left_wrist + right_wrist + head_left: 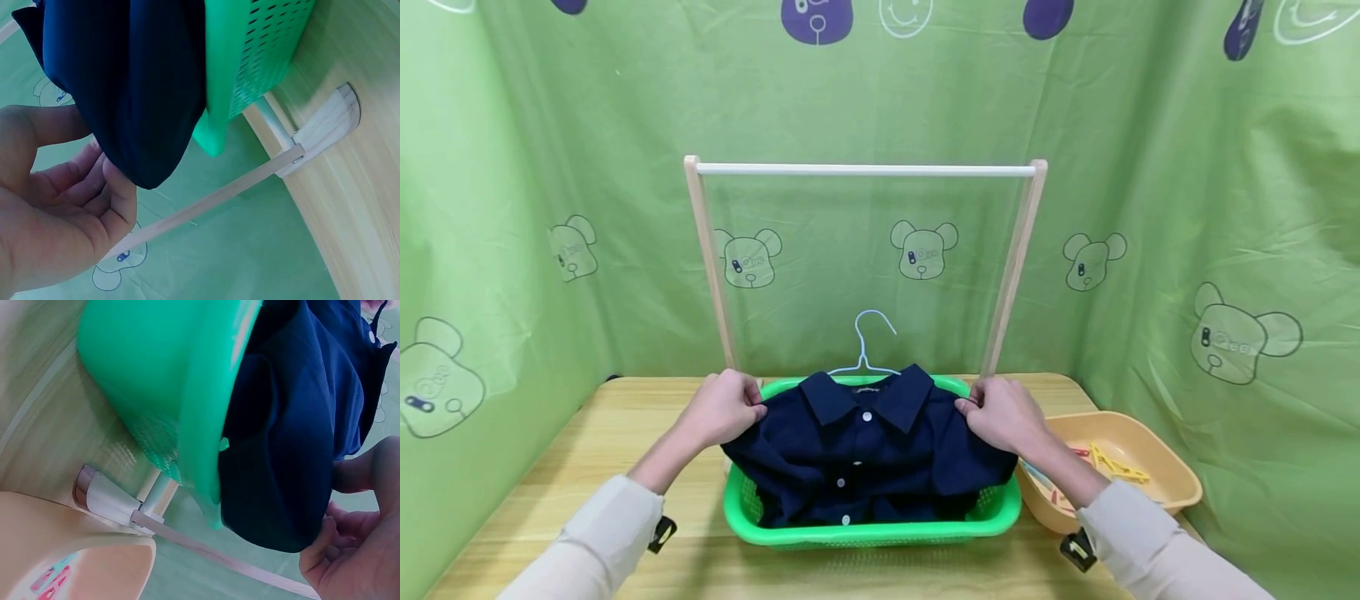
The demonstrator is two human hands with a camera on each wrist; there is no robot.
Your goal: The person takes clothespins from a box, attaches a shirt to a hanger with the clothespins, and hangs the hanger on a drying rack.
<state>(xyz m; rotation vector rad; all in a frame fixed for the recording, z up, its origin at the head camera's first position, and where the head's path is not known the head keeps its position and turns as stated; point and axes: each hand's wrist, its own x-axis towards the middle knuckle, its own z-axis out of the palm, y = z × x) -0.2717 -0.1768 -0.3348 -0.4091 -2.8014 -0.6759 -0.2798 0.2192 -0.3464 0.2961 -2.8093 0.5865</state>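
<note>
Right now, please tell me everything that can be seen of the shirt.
The shirt is dark navy and looks like cloth, with a pointed collar, a label inside the neck and pale buttons down the front. Its front faces the head camera, collar up; the lower part lies creased in the basket. The left hand and right hand pinch it near the shoulders. A hanger hook stands above the collar.

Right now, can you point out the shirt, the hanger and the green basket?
Shirt [880, 454]: head view, on its front below the collar.
Hanger [862, 343]: head view, on the hook's stem.
Green basket [872, 534]: head view, on its near rim.
</note>
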